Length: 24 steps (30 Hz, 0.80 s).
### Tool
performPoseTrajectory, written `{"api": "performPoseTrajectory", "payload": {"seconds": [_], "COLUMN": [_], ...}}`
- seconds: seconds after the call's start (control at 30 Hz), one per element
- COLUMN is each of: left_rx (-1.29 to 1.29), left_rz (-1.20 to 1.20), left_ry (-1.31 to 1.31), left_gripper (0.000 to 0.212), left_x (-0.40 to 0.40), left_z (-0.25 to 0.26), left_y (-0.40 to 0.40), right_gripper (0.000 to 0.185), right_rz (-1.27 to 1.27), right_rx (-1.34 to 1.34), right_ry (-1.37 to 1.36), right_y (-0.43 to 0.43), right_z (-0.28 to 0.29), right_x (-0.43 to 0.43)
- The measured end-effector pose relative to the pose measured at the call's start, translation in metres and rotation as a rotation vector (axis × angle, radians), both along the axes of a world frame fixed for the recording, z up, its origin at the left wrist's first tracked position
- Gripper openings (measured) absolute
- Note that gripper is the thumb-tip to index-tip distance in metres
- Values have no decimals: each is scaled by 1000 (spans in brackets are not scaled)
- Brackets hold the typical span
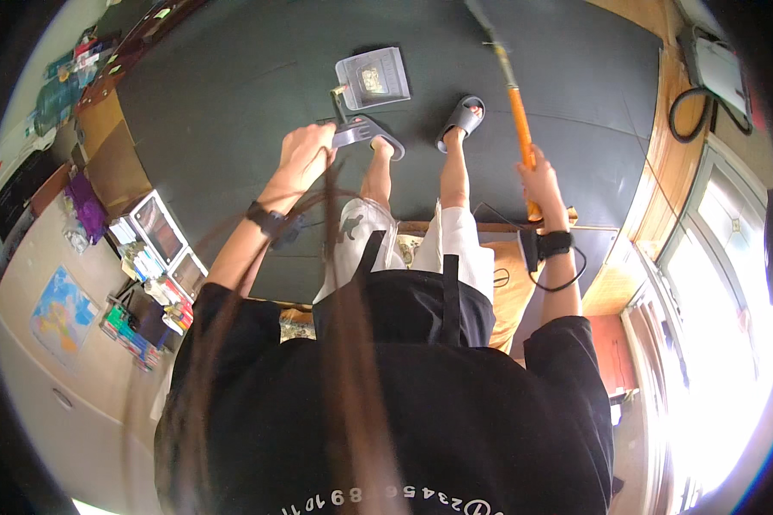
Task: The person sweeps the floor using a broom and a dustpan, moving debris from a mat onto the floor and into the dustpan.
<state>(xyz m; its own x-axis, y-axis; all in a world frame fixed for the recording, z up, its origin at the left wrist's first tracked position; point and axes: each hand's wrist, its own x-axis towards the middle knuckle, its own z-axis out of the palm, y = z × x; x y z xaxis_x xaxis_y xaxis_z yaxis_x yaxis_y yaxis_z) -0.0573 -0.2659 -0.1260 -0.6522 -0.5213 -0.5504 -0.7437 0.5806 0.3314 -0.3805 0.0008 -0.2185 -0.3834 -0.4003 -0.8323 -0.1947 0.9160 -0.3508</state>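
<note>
My left hand [307, 152] is closed around the upper end of a grey long-handled dustpan's handle [352, 134]. The dustpan's pan [375, 78] rests on the dark floor ahead of my feet, its handle rising towards me. On the other side, my right hand [541, 180] grips an orange pole [520, 122]. The pole reaches forward past my right foot; its far part is blurred and its far end lies out of view. Strands of long hair hang across the middle of the picture.
My feet, in grey slide sandals [462, 122], stand on the dark floor [245, 116]. Behind my legs is a seat with an orange cloth [505, 283]. Books [143, 262] and a white-framed cabinet [159, 228] stand at the left. A glazed door [715, 219] is at the right.
</note>
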Motion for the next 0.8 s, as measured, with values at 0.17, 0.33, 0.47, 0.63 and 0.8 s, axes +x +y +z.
{"api": "performPoseTrajectory", "payload": {"seconds": [0.17, 0.33, 0.47, 0.63, 0.8], "left_rx": [-184, -212, -135, -54, -64], "left_rz": [6, 142, 156, 230, 204], "left_ry": [-194, -234, -226, -255, -131], "left_gripper": [12, 12, 13, 15, 14], "left_x": [51, 89, 95, 69, 53], "left_z": [12, -16, -30, -36, -58], "left_y": [-6, -19, -17, -22, -27], "right_gripper": [51, 54, 60, 52, 38], "right_rz": [110, 299, 445, 527, 391], "right_rx": [77, 95, 99, 1, -83], "right_ry": [120, 221, 189, 59, -434], "right_y": [-61, -74, -77, -84, -112], "right_z": [-16, -57, -62, -43, -38], "right_x": [-25, 1, 68, 169, 193]}}
